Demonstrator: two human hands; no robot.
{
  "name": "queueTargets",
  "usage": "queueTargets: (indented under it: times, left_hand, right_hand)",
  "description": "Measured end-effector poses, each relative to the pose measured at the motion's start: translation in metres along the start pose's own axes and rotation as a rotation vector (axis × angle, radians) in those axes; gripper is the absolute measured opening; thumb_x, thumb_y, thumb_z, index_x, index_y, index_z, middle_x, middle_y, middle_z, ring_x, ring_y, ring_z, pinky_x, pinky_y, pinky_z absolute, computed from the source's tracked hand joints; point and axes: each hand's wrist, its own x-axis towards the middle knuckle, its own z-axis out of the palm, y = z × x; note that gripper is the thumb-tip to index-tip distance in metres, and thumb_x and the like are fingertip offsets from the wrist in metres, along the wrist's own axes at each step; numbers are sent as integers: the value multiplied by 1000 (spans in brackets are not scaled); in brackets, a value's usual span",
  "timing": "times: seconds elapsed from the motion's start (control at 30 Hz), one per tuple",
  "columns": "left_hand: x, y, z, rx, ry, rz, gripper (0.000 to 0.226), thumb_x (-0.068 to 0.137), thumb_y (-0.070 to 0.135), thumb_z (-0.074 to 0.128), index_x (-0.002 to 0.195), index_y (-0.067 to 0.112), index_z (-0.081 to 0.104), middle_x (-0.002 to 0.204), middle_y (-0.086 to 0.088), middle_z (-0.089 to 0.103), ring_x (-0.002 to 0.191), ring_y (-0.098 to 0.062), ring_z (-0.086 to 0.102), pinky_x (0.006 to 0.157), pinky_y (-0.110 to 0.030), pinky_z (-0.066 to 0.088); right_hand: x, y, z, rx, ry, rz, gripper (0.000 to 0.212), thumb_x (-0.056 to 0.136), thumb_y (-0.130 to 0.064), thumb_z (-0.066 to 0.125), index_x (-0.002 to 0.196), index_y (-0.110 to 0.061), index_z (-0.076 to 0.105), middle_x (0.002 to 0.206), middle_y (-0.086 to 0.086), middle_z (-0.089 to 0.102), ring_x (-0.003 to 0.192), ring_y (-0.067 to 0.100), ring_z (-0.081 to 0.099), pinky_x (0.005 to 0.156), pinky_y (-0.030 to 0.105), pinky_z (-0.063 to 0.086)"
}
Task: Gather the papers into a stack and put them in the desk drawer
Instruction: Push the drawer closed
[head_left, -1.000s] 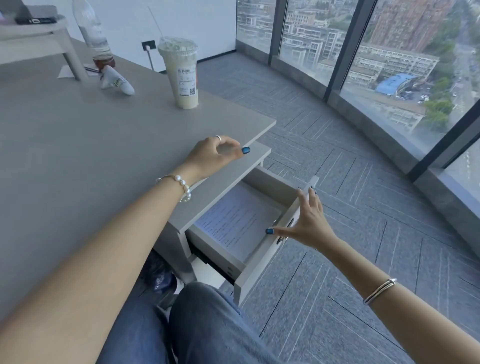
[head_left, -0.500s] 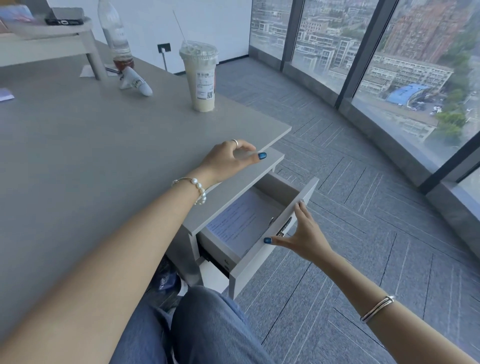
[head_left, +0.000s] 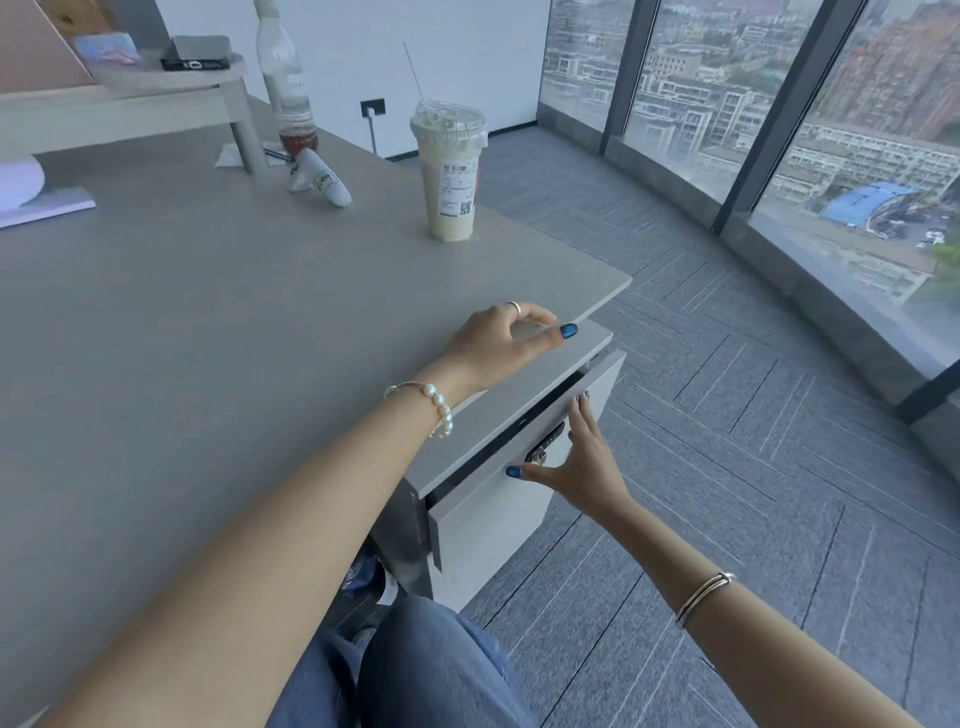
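Note:
The white desk drawer sits under the grey cabinet top, pushed in with only a thin dark gap along its upper edge. The papers are hidden inside it. My right hand lies flat against the drawer front with fingers spread, beside the dark handle. My left hand rests on the right edge of the grey desk, fingers loosely curled, holding nothing.
On the desk stand a lidded iced drink cup, a clear bottle, a small white tube and a raised shelf. An open booklet lies far left. Grey carpet and floor-to-ceiling windows lie to the right.
The drawer has slid from wide open to almost shut under my right hand's push. The papers inside have gone out of sight. My left hand stayed on the desk edge.

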Motion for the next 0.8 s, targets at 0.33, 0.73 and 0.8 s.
queueTargets:
  times: [0.33, 0.73, 0.8]
  left_hand:
    - [1, 1, 0, -40, 19, -14, 42, 80, 54, 59, 108, 24, 66, 114, 10, 68, 111, -7, 58, 94, -24, 42]
    - [0, 3, 0, -9, 16, -16, 44, 79, 56, 58, 109, 25, 65, 114, 10, 68, 110, -7, 59, 96, -27, 43]
    - [0, 3, 0, -5, 17, -19, 45, 78, 57, 57, 108, 25, 65, 113, 11, 68, 110, -6, 59, 96, -27, 43]
  right_hand:
    - [22, -4, 18, 215, 119, -24, 115, 62, -34, 83, 149, -14, 10, 159, 4, 18, 137, 24, 37, 109, 34, 36]
    - [22, -9, 13, 67, 173, -71, 114, 60, -40, 83, 147, -29, 11, 155, -1, 31, 126, 29, 51, 88, 36, 45]
    - [20, -9, 11, 59, 166, -65, 114, 60, -41, 83, 147, -27, 12, 154, -2, 31, 125, 28, 51, 89, 37, 45]
